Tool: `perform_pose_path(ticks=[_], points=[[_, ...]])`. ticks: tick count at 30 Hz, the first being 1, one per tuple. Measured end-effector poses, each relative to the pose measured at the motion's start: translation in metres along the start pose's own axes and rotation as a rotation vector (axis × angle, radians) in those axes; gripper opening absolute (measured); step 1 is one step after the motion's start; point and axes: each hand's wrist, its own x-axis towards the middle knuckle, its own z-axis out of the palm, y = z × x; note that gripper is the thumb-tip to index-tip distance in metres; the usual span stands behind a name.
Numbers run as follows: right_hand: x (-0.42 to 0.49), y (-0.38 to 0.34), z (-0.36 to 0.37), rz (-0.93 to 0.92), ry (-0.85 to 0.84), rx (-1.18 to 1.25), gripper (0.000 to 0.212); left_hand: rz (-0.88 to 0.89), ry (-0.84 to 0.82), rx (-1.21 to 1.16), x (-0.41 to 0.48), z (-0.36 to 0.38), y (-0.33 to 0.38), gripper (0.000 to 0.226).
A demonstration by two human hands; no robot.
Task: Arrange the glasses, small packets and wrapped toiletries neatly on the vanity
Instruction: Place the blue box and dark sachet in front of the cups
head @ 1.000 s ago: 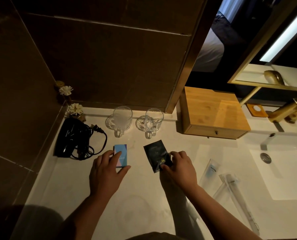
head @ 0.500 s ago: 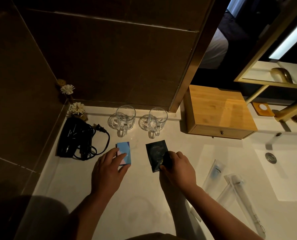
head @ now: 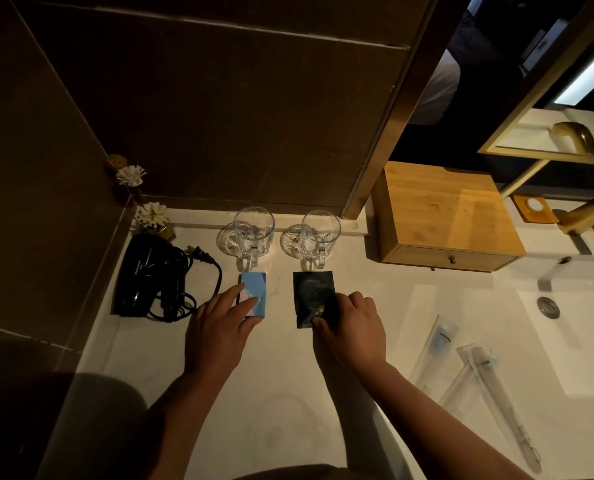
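Two clear glass mugs stand at the back of the white vanity, the left mug and the right mug, handles toward me. A small blue packet lies flat in front of the left mug, with my left hand gripping its near end. A black packet lies in front of the right mug, and my right hand pinches its near right corner. Clear wrapped toiletries and a longer wrapped one lie loose at the right.
A black hair dryer with coiled cord sits at the back left, by white flowers. A wooden drawer box stands right of the mugs. The sink basin and gold tap are at the far right.
Both hands have slid the two packets a little farther back, closer to the mugs, and the black packet now lies straighter.
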Motion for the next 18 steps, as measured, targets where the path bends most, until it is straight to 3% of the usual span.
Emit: perform_pose_path(ticks=[18], points=[[0.0092, -0.0089, 0.0072, 0.005, 0.03, 0.006, 0.047, -0.018, 0.025, -0.053, 0.0038, 0.0021, 0.0013, 0.042]])
